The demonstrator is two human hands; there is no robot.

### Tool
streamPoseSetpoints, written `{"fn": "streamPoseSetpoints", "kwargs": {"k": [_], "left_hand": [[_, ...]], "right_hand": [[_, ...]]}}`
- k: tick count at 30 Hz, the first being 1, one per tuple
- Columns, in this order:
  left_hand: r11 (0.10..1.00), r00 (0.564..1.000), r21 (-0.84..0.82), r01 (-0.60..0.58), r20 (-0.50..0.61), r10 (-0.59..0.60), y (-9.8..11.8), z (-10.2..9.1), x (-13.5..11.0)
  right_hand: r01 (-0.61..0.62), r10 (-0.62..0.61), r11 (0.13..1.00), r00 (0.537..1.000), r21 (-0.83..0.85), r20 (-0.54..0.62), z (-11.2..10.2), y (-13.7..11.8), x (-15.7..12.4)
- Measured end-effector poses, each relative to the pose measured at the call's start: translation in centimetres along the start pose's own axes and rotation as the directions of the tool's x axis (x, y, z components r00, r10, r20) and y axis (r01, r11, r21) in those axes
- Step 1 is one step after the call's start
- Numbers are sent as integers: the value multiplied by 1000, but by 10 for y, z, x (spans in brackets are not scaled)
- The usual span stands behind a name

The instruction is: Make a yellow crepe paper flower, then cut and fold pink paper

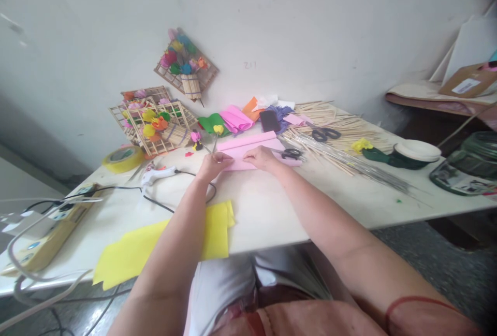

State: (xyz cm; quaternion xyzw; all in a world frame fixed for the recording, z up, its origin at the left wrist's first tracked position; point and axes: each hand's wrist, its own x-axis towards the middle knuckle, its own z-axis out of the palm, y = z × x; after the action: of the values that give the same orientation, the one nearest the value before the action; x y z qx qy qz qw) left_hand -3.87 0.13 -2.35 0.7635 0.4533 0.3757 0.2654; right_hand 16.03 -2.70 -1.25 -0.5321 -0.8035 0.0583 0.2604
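Observation:
A folded pink foam sheet [248,145] lies on the white table [264,206] in front of me. My left hand [212,164] is closed, pinching the sheet's near left corner. My right hand [261,157] presses on the sheet's near edge with fingers curled over it. Small scissors [292,153] lie just right of my right hand. A yellow foam sheet [128,256] lies under my left forearm at the table's front edge.
A white glue gun [157,174] with black cord, a yellow tape roll [123,159] and a power strip [46,237] lie left. Stick racks with foam flowers [157,123] stand behind. Wooden skewers [341,129], black scissors [325,133] and coloured foam sheets [235,118] are on the right and back.

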Motion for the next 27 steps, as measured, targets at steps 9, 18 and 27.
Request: {"fn": "streamPoseSetpoints", "kwargs": {"k": [9, 18, 27], "left_hand": [[994, 997, -104, 38, 72, -30, 1, -5, -2], [988, 987, -140, 69, 155, -47, 3, -12, -5], [977, 984, -199, 82, 171, -48, -1, -14, -4]], "right_hand": [[-8, 10, 998, 999, 58, -34, 0, -3, -1], [48, -41, 992, 997, 117, -66, 3, 1, 0], [57, -40, 976, 996, 208, -83, 3, 1, -1]]}}
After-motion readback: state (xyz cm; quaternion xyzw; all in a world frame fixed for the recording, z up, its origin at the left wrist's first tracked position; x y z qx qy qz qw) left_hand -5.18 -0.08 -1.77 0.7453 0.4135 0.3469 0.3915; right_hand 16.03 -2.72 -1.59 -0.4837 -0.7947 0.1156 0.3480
